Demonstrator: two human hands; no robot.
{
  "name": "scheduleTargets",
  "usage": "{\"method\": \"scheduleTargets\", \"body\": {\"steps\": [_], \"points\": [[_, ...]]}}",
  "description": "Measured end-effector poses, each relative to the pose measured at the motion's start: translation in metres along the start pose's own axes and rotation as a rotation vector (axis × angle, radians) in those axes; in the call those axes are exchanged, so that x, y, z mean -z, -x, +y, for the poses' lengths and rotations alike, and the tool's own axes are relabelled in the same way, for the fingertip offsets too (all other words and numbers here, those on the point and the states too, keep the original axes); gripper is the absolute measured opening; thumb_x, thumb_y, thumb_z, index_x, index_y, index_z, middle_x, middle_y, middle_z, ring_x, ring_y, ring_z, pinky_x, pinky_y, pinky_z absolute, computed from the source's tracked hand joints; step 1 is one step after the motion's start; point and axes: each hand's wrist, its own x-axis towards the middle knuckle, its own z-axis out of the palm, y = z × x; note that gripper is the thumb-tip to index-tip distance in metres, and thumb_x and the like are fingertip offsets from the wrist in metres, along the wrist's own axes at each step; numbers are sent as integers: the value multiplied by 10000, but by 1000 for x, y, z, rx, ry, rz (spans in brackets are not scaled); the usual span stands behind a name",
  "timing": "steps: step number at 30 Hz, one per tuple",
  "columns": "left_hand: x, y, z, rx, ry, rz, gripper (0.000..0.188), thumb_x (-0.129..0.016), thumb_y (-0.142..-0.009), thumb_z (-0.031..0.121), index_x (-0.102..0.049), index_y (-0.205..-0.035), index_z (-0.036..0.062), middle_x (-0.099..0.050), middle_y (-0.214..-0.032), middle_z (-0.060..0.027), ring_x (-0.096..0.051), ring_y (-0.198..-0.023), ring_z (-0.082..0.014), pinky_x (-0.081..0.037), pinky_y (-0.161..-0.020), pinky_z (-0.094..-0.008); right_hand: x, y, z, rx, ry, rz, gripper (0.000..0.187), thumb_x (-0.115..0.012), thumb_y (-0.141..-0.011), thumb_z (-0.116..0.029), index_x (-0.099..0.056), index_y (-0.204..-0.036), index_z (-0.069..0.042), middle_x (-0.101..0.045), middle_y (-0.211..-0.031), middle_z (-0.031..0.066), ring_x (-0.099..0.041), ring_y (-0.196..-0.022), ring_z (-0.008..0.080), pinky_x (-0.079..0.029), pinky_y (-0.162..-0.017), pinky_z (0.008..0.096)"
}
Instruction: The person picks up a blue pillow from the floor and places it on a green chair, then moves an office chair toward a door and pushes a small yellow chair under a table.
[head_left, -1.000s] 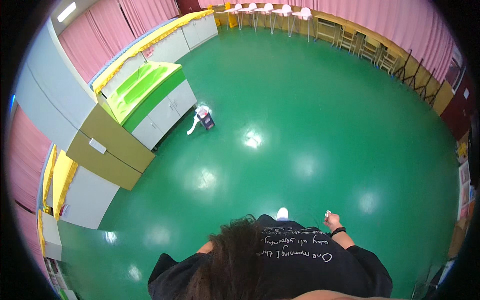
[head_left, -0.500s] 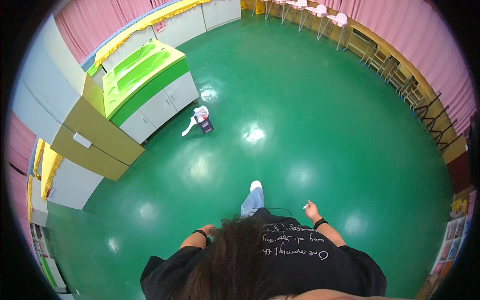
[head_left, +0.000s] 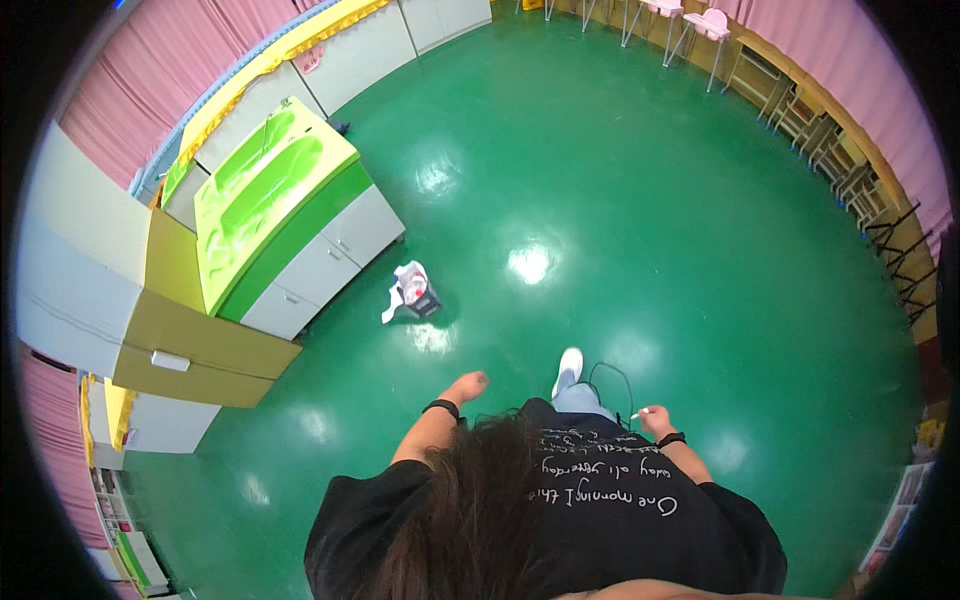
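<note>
My right hand (head_left: 656,422) is closed around a small white object (head_left: 642,412) whose kind I cannot make out. Beside it a thin dark cord (head_left: 628,383) hangs in a loop near my leg; where it attaches is not clear. My left hand (head_left: 468,387) is held out in front of me above the floor, its fingers too small and blurred to read. Nearest to it, farther ahead, stands a dark bin (head_left: 427,304) with a white plastic bag (head_left: 396,301) hanging out over its left side. Something with a red spot lies inside the bin.
At the left stands a bright green sink unit (head_left: 262,205) with white cabinet doors, next to a tall white-and-olive cabinet (head_left: 190,345). Pink high chairs (head_left: 712,24) and small wooden chairs (head_left: 800,112) line the far right wall. The floor (head_left: 560,180) is glossy green.
I have stepped forward, so the bin and sink unit appear closer. My left hand has swung forward from beside my body. My right hand still holds the small white object.
</note>
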Motion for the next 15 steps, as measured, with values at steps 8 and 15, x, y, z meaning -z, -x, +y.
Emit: {"method": "scheduleTargets", "body": {"steps": [8, 15], "points": [[106, -163, -30, 217, -57, -160, 311, -465, -719, 255, -574, -896, 23, -553, -951, -189, -512, -899, -326, -390, -759, -406, 43, -190, -241, -32, 81, -118, 233, -525, -797, -171, -481, -955, -5, -555, -787, 77, -572, -643, 192, -466, -511, 354], [232, -305, -41, 385, 348, 247, 304, -466, -733, 246, -561, -904, 14, -591, -865, -145, -551, -829, -302, -422, -723, -379, 57, -381, -443, 252, 116, -43, 425, -640, -673, -79, -427, -1030, 9, -564, -729, 112, -561, -590, 172, -441, -429, 285]]}}
